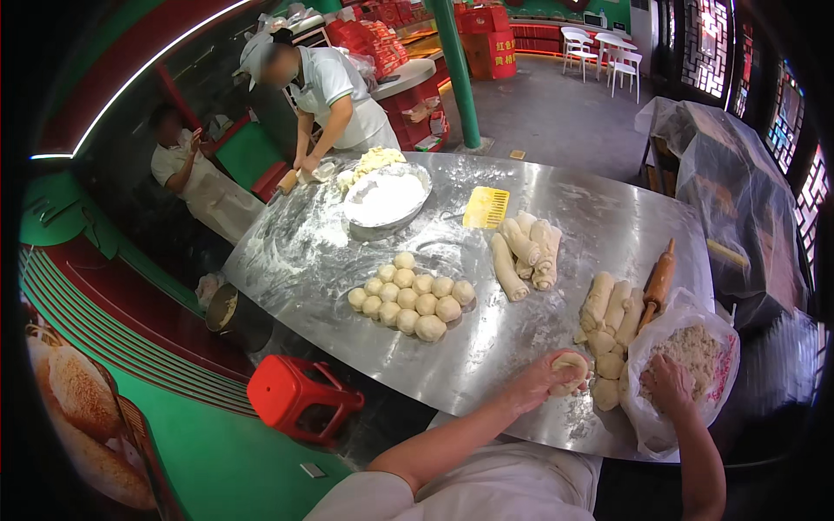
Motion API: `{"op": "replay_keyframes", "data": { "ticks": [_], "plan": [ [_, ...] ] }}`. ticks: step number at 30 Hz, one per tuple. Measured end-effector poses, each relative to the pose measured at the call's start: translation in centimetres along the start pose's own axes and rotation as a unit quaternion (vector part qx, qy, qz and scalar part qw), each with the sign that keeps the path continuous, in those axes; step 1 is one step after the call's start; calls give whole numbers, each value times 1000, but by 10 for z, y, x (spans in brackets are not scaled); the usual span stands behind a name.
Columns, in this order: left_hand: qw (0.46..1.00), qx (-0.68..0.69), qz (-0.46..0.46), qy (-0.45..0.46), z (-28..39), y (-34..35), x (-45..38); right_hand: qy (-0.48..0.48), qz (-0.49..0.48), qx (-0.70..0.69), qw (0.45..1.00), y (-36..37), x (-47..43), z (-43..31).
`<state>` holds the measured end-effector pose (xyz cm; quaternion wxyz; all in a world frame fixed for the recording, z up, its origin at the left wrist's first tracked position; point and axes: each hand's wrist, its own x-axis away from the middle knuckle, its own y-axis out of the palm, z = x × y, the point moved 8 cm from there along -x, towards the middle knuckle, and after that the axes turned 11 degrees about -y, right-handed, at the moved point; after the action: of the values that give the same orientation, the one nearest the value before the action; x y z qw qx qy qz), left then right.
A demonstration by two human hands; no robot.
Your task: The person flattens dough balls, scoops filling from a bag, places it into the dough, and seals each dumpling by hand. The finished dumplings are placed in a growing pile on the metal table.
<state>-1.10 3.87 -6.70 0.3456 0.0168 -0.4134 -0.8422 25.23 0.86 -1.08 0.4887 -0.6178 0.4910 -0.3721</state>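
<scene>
My left hand [546, 380] cups a flattened round of dough [569, 373] above the near edge of the steel table. To its right, my right hand [669, 384] reaches into a clear plastic bag [645, 426] of pale crumbly filling [687, 355]; its fingertips are sunk in and partly hidden. Between the hands lie cut dough pieces [608, 366] in a row, with dough rolls [606, 303] behind them. A wooden rolling pin [660, 280] rests beside the rolls, against the bag. Shaped dough balls [407, 298] sit in rows left of centre.
More dough rolls [529, 251] are piled mid-table near a yellow scraper [487, 207]. A metal bowl of flour [388, 197] stands farther back. Across the steel table [469, 365], a person [339, 98] works dough; another person [202, 172] stands behind. A red stool [287, 394] is at the left.
</scene>
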Motion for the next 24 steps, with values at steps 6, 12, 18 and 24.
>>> {"op": "replay_keyframes", "data": {
  "ticks": [6, 12, 18, 24],
  "plan": [
    [993, -52, -96, -35, 5, 113, -56, -55, 65, 9, 996, -5, 2, 10],
    [990, -109, -72, -52, -1, 147, -116, 60, 62, -137, 987, -32, 27, 58],
    [989, -137, 17, -49, -19, 137, -153, 85, 105, -299, 945, -64, 52, 57],
    [945, -322, 51, 4, -40, 144, -166, 14, 190, -222, 956, -62, 51, 38]
  ]
}}
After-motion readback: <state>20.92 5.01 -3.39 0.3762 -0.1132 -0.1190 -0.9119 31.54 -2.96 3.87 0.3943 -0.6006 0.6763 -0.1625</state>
